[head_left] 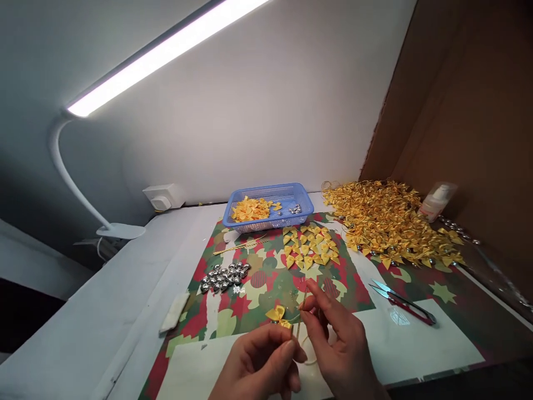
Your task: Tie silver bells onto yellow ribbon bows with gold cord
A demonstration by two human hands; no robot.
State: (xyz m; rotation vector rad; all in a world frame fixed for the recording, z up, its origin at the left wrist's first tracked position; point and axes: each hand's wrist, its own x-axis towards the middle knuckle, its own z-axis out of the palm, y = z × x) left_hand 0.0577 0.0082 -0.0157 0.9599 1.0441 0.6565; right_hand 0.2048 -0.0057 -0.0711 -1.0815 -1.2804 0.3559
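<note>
My left hand is closed, thumb against fingertips, on a small yellow ribbon bow whose loops stick up above the fingers. A bit of silver shows at the bow's edge, probably a bell. Just right of it, my right hand pinches a thin gold cord between thumb and fingers. The cord runs down toward my left hand, and a pale loop hangs between the hands. Fingers hide where cord and bow meet. Ahead lie rows of yellow bows, and to the left a heap of silver bells.
A blue basket holds yellow bows and bells. Gold cords lie before it. At right are a big pile of corded bows, thread snips and a pump bottle. A lamp and white block stand left.
</note>
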